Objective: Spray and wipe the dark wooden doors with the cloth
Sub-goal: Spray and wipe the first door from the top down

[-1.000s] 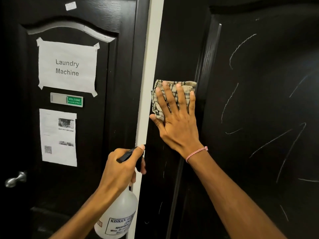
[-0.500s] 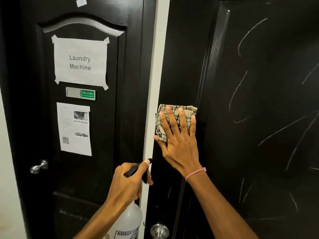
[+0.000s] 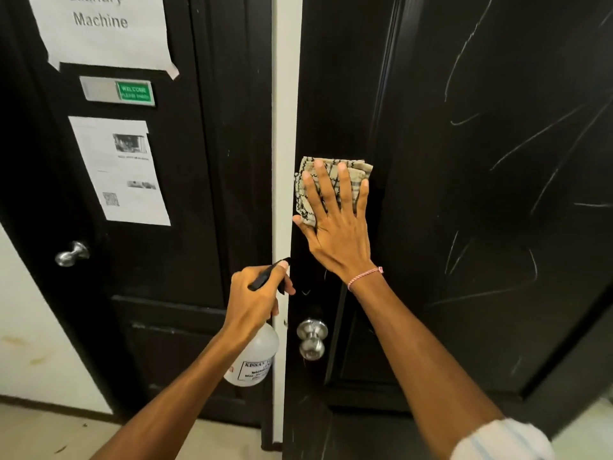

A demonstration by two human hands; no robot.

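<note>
Since a moment ago my right hand and the cloth have slid lower down the right door, closer to the right knob, and my view has dipped with them.

I count two dark doors, two metal knobs, two paper sheets, one green plate, one bottle and one cloth. I place them all from the white frame strip that runs between the doors.

Far left of the strip are a pale wall and the left knob. Nearer the strip, on the left door, hang the laundry sign, the green plate and a printed sheet. The sign's top is cut off, and the sheet's print is too small to read.

Right in front of the strip, my left hand grips the spray bottle. My fist covers most of its black head, and my wrist cuts off part of the label.

Just right of the strip, the right knob sits below my right hand. That hand lies flat with its fingers spread, pressing the folded cloth against the door's stile. It hides much of the cloth. A bracelet circles the wrist.

Farther right, pale scratch marks cross the door panel. A light sleeve shows at the bottom edge.
</note>
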